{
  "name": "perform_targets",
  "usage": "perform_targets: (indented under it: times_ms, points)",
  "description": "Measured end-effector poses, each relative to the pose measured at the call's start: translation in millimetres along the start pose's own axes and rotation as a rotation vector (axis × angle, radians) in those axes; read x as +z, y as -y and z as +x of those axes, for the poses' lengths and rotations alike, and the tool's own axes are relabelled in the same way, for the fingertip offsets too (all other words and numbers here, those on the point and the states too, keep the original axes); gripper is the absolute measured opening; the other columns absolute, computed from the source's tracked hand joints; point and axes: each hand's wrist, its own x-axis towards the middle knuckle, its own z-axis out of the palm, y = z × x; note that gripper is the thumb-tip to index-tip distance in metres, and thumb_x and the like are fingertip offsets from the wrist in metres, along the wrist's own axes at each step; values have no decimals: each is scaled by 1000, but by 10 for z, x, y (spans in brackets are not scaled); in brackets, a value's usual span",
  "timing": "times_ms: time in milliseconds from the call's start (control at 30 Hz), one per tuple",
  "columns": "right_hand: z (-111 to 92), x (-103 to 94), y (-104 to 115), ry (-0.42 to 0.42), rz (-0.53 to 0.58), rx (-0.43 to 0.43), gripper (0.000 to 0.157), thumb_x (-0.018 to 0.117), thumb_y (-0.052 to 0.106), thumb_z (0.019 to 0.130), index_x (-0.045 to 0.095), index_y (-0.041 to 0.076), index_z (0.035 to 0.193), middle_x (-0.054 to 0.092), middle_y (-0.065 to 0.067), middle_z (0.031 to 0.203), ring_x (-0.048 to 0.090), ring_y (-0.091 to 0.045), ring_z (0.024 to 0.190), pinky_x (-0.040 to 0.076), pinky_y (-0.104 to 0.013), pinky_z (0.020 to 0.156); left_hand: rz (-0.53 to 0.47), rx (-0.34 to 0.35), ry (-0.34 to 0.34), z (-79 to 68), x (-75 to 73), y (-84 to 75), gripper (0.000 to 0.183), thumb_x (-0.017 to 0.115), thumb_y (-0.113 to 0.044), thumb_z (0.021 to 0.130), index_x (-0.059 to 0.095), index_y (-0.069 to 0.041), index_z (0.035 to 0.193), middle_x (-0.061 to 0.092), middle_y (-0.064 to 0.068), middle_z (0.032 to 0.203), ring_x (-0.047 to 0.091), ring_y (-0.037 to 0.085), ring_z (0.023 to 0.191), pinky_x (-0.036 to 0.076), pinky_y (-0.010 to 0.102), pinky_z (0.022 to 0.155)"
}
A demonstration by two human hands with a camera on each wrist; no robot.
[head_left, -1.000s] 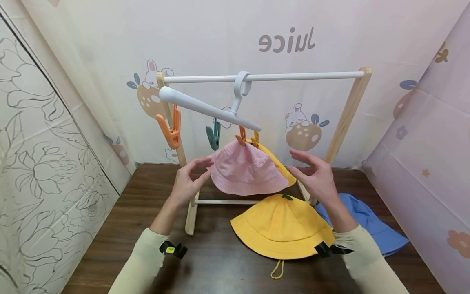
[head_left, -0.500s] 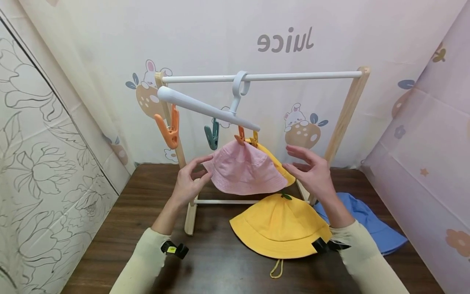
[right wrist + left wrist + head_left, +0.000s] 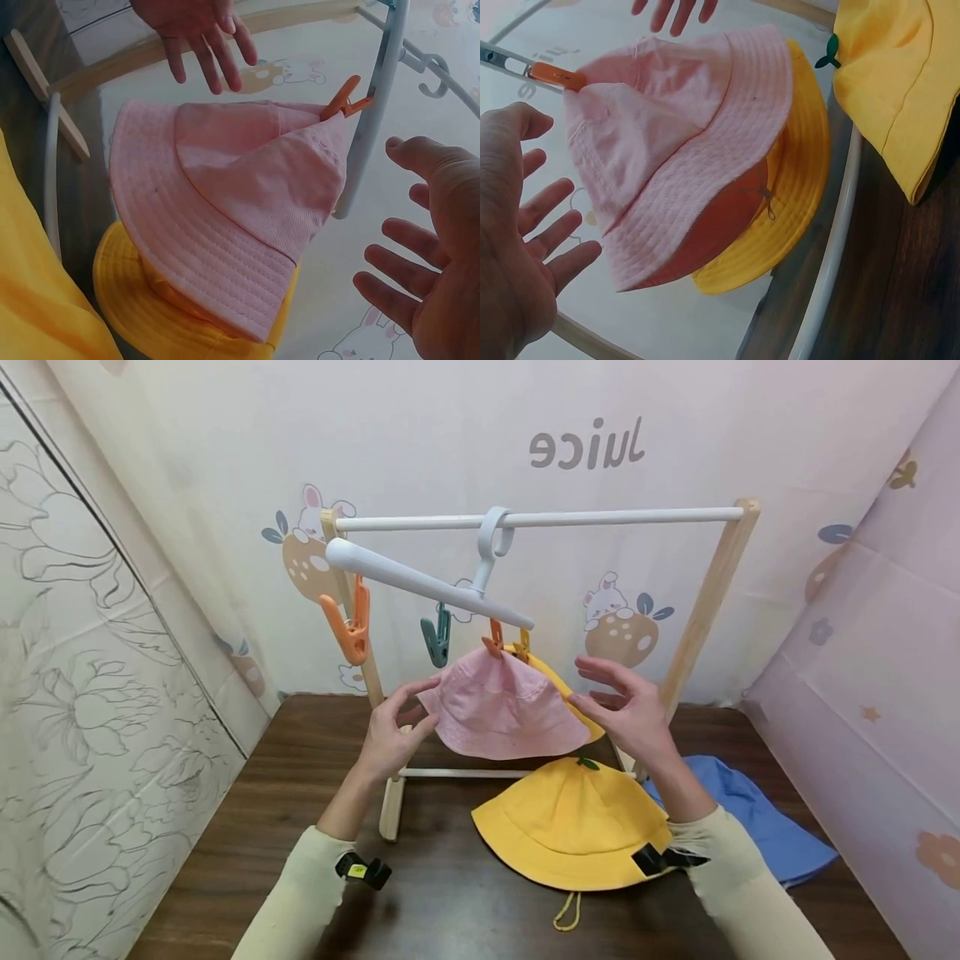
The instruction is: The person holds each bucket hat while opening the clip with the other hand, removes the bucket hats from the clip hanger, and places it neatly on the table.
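A pink bucket hat (image 3: 510, 710) hangs from the white hanger (image 3: 420, 581), its crown pinched by an orange clothespin (image 3: 342, 99). Behind it, a yellow hat (image 3: 810, 180) hangs from a yellow clothespin (image 3: 522, 642). My left hand (image 3: 392, 733) is at the left side of the pink brim, fingers spread and loosely bent. On the other side, my right hand (image 3: 632, 708) is held with its fingers apart, beside the pink crown and overlapping the hanging yellow hat in the head view. Both wrist views show air between the fingers and the pink cloth.
The hanger tilts on a rack with a white rod (image 3: 615, 516) and wooden legs (image 3: 708, 602). A larger orange clothespin (image 3: 351, 627) and a green one (image 3: 437, 637) hang at its left. On the table lie another yellow hat (image 3: 573, 827) and a blue hat (image 3: 757, 827).
My right hand has drifted left, closer to the pink hat. My left hand has shifted slightly right. The hats and hanger stay nearly in place.
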Motion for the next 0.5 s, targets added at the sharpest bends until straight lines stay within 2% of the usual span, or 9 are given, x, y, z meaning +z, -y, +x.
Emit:
perform_targets:
  times_ms: [500]
  points:
    - [49, 81, 7, 13, 28, 8, 54, 85, 3, 99, 70, 8, 151, 70, -25, 154, 68, 10, 129, 60, -14, 104, -3, -23, -1, 38, 44, -36, 54, 75, -6, 105, 61, -6, 157, 63, 19, 164, 53, 41, 161, 43, 67, 130]
